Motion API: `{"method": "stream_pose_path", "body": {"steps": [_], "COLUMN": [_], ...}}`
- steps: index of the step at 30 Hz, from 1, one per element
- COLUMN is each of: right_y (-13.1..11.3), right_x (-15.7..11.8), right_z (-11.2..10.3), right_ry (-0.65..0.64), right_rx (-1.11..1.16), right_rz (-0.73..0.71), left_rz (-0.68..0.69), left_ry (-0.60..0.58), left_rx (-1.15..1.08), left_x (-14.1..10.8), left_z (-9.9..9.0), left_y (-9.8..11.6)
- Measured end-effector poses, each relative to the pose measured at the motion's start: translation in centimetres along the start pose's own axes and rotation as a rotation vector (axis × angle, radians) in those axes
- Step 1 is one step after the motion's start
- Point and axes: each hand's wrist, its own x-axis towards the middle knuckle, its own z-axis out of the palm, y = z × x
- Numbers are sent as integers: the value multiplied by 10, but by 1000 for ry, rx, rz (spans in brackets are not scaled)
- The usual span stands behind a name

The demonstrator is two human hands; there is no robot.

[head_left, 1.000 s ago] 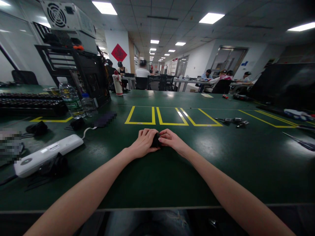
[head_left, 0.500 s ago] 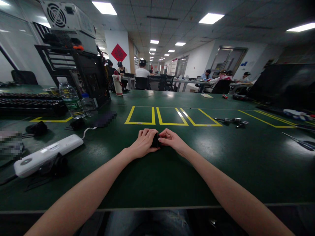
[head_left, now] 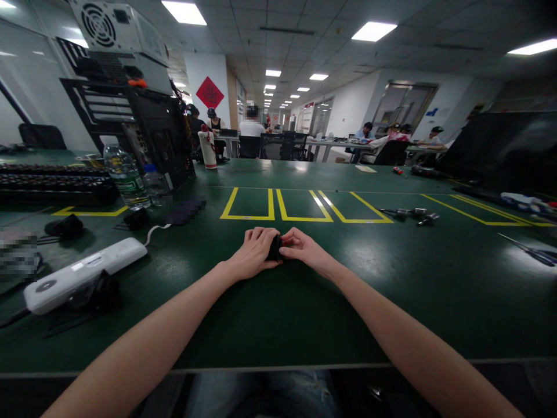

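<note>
Both of my hands meet over the green table around a small black block-like object [head_left: 274, 248], whose exact kind I cannot make out. My left hand [head_left: 256, 251] wraps it from the left, fingers over its far side and thumb along the near side. From the right, my right hand [head_left: 303, 248] pinches at its edge with thumb and forefinger. Much of the object is hidden behind the left fingers. Beyond the hands, yellow tape outlines [head_left: 304, 219] mark the tabletop [head_left: 278, 319].
On the left are a white power strip [head_left: 87, 273], a water bottle [head_left: 125, 174] and a black computer case [head_left: 161, 139]. Metal connectors [head_left: 409, 215] lie to the right, with a dark-handled tool [head_left: 537, 253] farther over. Several people sit at desks in the background.
</note>
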Motion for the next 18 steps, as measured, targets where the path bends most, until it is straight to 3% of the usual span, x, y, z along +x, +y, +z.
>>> {"method": "stream_pose_path", "body": {"steps": [10,15,18], "right_y": [5,4,4], "right_x": [4,3,3], "right_z": [1,-2,-1], "right_ry": [30,-10,-11], "right_rx": [73,7,26], "right_rz": [113,-10,-13], "left_rz": [-2,-4,-1], "left_ry": [-3,2,9], "left_rx": [-4,2,8], "left_x": [0,0,0], "left_z": [-1,1,1], "left_y": [0,-1,0]}}
